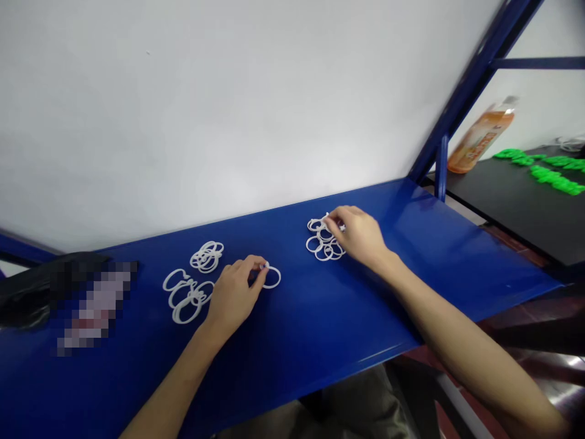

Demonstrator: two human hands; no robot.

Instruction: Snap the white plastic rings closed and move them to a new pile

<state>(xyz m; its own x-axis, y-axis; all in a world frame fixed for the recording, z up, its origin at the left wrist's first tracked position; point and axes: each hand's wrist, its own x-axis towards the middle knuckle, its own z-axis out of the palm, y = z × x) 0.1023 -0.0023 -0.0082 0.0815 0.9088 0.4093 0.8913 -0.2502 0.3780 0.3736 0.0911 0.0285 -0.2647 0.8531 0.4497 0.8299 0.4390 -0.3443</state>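
Note:
Between the thumb and fingers of my left hand is a thin white ring, pinched at its top left edge. My right hand reaches over a pile of white rings on the right, its thumb and forefinger together at the pile's upper edge. Whether those fingertips grip a ring is hidden. To the left of my left hand, two more groups of white rings lie on the blue table: a compact heap at the back and a looser cluster nearer to me.
At the far left lie a black plastic bag and a blurred-out flat item. A white wall rises behind the table, and a blue metal frame stands at right. Beyond it are an orange bottle and bright green pieces on a dark table.

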